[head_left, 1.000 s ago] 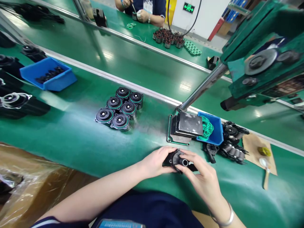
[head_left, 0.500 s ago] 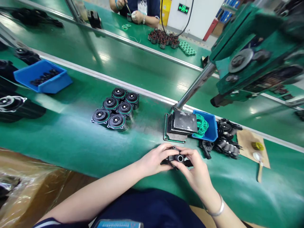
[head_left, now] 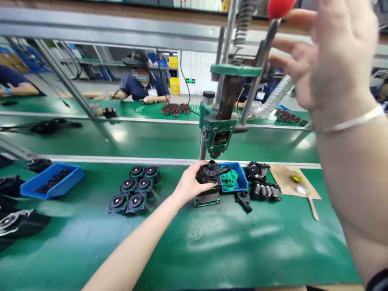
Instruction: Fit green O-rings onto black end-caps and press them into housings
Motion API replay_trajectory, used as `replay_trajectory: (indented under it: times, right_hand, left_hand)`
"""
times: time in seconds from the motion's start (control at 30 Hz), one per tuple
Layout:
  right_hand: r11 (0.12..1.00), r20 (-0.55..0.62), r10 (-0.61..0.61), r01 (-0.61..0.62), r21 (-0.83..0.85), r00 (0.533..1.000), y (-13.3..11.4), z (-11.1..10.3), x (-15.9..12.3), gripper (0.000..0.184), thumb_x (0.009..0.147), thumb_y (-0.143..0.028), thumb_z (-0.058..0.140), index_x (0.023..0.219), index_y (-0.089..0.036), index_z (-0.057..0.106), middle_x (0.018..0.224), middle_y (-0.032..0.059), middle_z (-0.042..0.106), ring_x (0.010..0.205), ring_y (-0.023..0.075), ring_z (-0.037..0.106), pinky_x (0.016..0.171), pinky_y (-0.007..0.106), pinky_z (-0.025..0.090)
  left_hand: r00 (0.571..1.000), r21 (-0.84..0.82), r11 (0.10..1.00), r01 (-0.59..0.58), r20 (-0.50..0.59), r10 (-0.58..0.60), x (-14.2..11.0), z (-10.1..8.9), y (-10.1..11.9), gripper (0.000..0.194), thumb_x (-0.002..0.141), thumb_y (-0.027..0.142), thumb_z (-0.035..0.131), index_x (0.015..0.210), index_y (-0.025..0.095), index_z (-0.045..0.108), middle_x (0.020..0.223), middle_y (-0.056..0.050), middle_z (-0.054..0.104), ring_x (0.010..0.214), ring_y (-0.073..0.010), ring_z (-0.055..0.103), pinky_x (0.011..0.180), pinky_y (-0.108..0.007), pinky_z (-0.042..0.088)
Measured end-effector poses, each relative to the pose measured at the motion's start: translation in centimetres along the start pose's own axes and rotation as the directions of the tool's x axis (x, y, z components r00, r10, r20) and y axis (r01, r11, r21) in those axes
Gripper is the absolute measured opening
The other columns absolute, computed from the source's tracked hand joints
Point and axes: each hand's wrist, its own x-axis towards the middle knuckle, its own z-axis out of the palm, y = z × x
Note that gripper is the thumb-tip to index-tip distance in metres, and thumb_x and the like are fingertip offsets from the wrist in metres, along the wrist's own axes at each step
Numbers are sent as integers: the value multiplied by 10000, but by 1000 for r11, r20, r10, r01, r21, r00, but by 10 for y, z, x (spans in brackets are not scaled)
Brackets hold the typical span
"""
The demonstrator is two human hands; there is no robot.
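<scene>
The left hand [head_left: 192,180] of the person grasps a black pump housing [head_left: 211,171], which sits on the press base [head_left: 207,198] under the ram of the green press [head_left: 220,131], and its side pipe points over the blue bin [head_left: 235,178] with green rings [head_left: 229,179]. The right hand [head_left: 321,60] is raised at the red knob [head_left: 280,7] of the lever, with its fingers partly spread; whether it grips the knob, I cannot tell. To the left on the green table [head_left: 242,250] stand six black round parts [head_left: 136,202] in a group.
</scene>
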Motion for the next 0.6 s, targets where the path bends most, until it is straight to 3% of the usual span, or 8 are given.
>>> replay_trajectory:
  times: [0.07, 0.13, 0.23, 0.33, 0.4, 0.47, 0.53, 0.6]
  right_hand:
    - [993, 104, 87, -95, 73, 991, -7, 13, 39, 911, 642, -268, -233, 1380, 122, 131, 1233, 90, 533, 1039, 140, 584, 630, 250, 399]
    - [985, 91, 146, -153, 83, 985, -12, 26, 53, 983, 530, -233, -274, 1326, 189, 120, 1134, 83, 547, 1003, 149, 567, 529, 205, 335]
    - [984, -123, 60, -38, 172, 991, -15, 40, 38, 794, 746, -296, -117, 1211, 143, 354, 795, -72, 578, 814, 102, 686, 532, 125, 337]
    - [910, -410, -198, 322, 260, 890, -14, 42, 11, 283, 960, -262, 203, 932, -138, 456, 550, -151, 443, 480, 6, 622, 413, 46, 367]
    - [864, -476, -248, 414, 285, 844, -11, 38, 2, 286, 1010, -212, 131, 854, -223, 371, 542, -142, 411, 391, -13, 517, 362, 41, 340]
    - [884, -376, -191, 325, 335, 907, -6, 33, 0, 350, 1032, -278, 53, 874, -230, 362, 572, -130, 433, 411, -8, 540, 383, 56, 396]
    - [912, -179, -101, 163, 377, 979, 1, 27, -1, 409, 1032, -441, 80, 950, -208, 406, 651, -110, 506, 542, 22, 655, 461, 112, 510]
    - [919, -25, -28, 36, 393, 999, 7, 23, -7, 536, 979, -611, 128, 1023, -185, 452, 754, -79, 569, 719, 72, 727, 550, 173, 579]
  left_hand:
    - [999, -43, 998, 48, 19, -48, 14, 6, -8, 641, 668, 292, 838, 1220, 211, 521, 1102, -57, 700, 1029, -233, 681, 932, -378, 544]
    - [997, -86, 994, 71, 43, -67, 19, 8, -13, 635, 675, 286, 828, 1218, 215, 507, 1065, -40, 712, 983, -212, 693, 891, -347, 554]
    - [994, -107, 990, 90, 66, -84, 21, 7, -14, 627, 661, 280, 830, 1197, 217, 509, 1059, -30, 715, 964, -200, 698, 867, -323, 559]
    - [995, -78, 994, 79, 62, -75, 21, 5, -13, 618, 646, 285, 833, 1176, 217, 523, 1057, -31, 714, 973, -206, 695, 877, -327, 555]
    - [996, -70, 995, 71, 53, -67, 22, 5, -13, 614, 649, 292, 827, 1177, 215, 522, 1035, -28, 716, 954, -204, 697, 863, -324, 559]
    - [997, -67, 995, 68, 45, -65, 22, 6, -15, 618, 655, 297, 823, 1186, 216, 517, 1026, -27, 716, 940, -201, 699, 848, -320, 562]
    - [997, -58, 997, 60, 41, -58, 22, 7, -18, 624, 656, 298, 824, 1192, 220, 515, 1027, -27, 714, 946, -203, 700, 855, -321, 560]
    - [998, -37, 998, 48, 34, -46, 22, 8, -20, 627, 654, 300, 829, 1191, 222, 515, 1023, -27, 712, 953, -207, 701, 870, -326, 555]
